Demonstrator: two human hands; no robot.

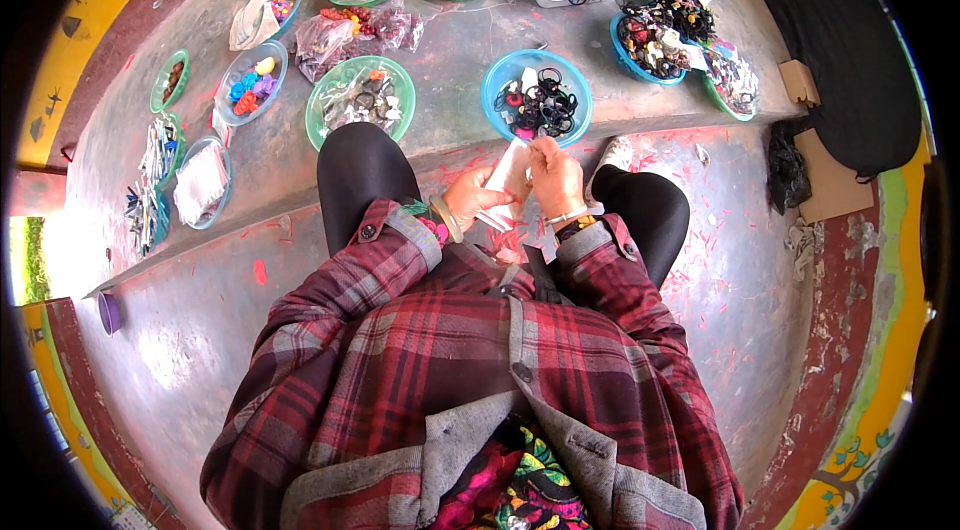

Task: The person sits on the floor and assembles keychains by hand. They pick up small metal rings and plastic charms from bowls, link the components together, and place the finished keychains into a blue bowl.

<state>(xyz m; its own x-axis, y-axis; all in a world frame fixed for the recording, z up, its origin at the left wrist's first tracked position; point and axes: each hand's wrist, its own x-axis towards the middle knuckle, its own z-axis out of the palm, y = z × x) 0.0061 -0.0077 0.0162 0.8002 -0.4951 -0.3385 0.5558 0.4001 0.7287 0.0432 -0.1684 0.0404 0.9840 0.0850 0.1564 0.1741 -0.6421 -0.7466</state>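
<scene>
Above my lap, my left hand [474,200] is closed on some flat, whitish-pink pieces [511,173] that look like cards or paper slips. My right hand [557,180] is beside them with its fingers pinched together at their right edge. Whatever is between those fingers is too small to make out. Just beyond the hands stands a blue basket [489,108] with black hair ties and a few pale and red bits inside. Left of it, a green basket [316,90] holds clear-wrapped dark items. Red scraps [510,248] lie below my hands.
Several more baskets line the raised step, among them one with colourful pieces [246,96], one with white slips [203,183] and one with dark hair ties [655,50]. A plastic bag with red items [350,30] lies between. A black bag [788,168] and cardboard [835,175] are at the right.
</scene>
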